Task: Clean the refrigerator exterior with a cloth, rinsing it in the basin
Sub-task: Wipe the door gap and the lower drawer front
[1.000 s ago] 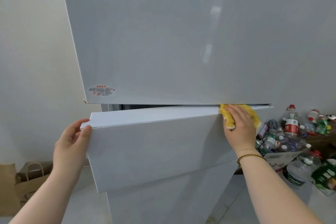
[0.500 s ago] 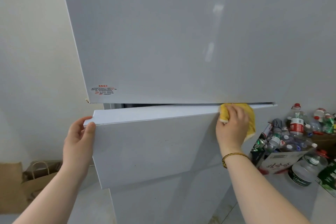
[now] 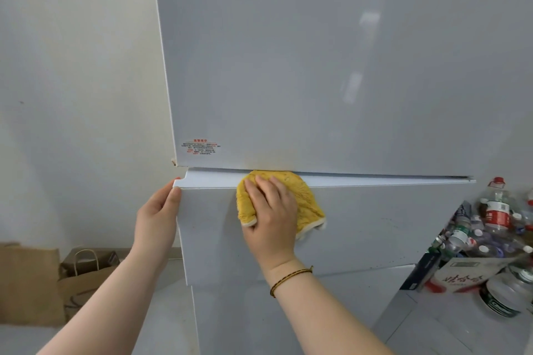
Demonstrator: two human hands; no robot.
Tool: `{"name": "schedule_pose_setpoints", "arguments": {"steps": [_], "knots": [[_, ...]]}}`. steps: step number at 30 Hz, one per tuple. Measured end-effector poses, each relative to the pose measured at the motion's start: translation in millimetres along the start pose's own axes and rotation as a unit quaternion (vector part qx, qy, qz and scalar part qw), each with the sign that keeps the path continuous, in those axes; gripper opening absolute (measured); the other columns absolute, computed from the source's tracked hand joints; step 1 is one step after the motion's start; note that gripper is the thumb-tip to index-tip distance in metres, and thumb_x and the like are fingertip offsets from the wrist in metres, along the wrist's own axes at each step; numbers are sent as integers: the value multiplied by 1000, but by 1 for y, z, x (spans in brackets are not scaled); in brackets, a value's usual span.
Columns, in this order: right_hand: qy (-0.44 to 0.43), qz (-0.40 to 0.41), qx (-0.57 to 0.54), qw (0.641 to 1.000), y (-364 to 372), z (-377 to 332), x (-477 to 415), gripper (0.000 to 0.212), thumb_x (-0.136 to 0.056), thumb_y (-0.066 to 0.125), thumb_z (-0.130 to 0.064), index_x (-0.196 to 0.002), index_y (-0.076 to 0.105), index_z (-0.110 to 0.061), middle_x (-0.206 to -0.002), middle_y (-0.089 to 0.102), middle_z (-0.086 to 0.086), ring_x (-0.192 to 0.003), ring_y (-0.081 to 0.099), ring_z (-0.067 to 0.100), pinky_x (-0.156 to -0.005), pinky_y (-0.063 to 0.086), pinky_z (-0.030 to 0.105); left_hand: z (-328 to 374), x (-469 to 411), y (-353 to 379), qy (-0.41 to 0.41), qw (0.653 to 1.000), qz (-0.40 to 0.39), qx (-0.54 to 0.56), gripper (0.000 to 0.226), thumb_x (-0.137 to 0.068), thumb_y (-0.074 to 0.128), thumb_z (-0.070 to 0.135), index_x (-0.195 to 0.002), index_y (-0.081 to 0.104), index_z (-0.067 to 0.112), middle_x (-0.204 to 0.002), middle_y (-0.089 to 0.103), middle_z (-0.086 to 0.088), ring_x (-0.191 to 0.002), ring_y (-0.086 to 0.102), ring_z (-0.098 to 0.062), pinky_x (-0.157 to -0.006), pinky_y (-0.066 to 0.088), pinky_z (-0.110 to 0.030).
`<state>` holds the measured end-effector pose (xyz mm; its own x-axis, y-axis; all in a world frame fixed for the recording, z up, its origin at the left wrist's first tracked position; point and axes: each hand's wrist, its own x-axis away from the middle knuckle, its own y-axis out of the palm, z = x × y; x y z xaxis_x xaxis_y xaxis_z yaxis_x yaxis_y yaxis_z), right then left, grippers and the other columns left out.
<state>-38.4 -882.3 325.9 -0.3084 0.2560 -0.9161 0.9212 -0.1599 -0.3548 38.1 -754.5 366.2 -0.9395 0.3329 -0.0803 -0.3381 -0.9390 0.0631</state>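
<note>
A white refrigerator (image 3: 331,66) fills the view, its upper door closed. The lower door (image 3: 375,225) stands slightly ajar, its top edge showing. My right hand (image 3: 269,216) presses a yellow cloth (image 3: 305,202) flat against the top left part of the lower door, the cloth lapping over its upper edge. My left hand (image 3: 157,216) grips the lower door's left corner, with the thumb on the front face. No basin is in view.
A small red-print label (image 3: 201,147) sits at the upper door's bottom left. Brown paper bags (image 3: 83,271) stand on the floor at left by the wall. Several plastic bottles (image 3: 494,210) and a carton (image 3: 458,277) are piled at right.
My right hand has slid the cloth leftward along the lower door's top edge, from its right end toward the left. The lower door has swung nearly closed.
</note>
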Motion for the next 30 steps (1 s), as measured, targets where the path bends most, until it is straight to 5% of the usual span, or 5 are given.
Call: {"name": "schedule_pose_setpoints", "arguments": {"steps": [8,13,22,26,30], "knots": [[-43,-60,-17,997,1,21,2,39,-79,46,-18,-118,47,-14,-116,65,12,-117,42,23,-98,33,33,-1,-20,6,0,1000,-24,-2,33,-98,37,20,-129,50,20,-108,52,9,-99,44,-2,-61,37,-6],[-43,-78,11,996,12,20,13,34,-93,35,-22,-125,42,-11,-134,46,9,-125,33,28,-106,25,34,-6,-29,5,-10,998,-69,8,38,-99,29,23,-135,42,23,-122,47,12,-110,40,-2,-89,28,-18],[-49,-31,47,997,55,-6,19,36,-101,20,-28,-125,44,-16,-141,34,3,-144,1,13,-116,8,33,-23,-51,-8,15,990,-143,5,31,-99,27,24,-126,41,33,-134,46,10,-127,38,-7,-103,28,-24],[-103,-41,83,990,62,9,24,35,-98,25,-27,-128,42,-19,-156,1,-7,-144,4,16,-117,4,34,-29,-55,-11,29,987,-158,9,24,-97,35,28,-118,46,37,-129,51,12,-124,42,-6,-101,32,-21],[-150,-52,36,987,48,22,22,34,-99,28,-25,-128,44,-17,-153,21,-5,-143,12,16,-117,14,34,-30,-58,-11,19,991,-134,16,30,-97,34,20,-122,48,30,-124,55,11,-122,45,-8,-95,34,-19]]}}
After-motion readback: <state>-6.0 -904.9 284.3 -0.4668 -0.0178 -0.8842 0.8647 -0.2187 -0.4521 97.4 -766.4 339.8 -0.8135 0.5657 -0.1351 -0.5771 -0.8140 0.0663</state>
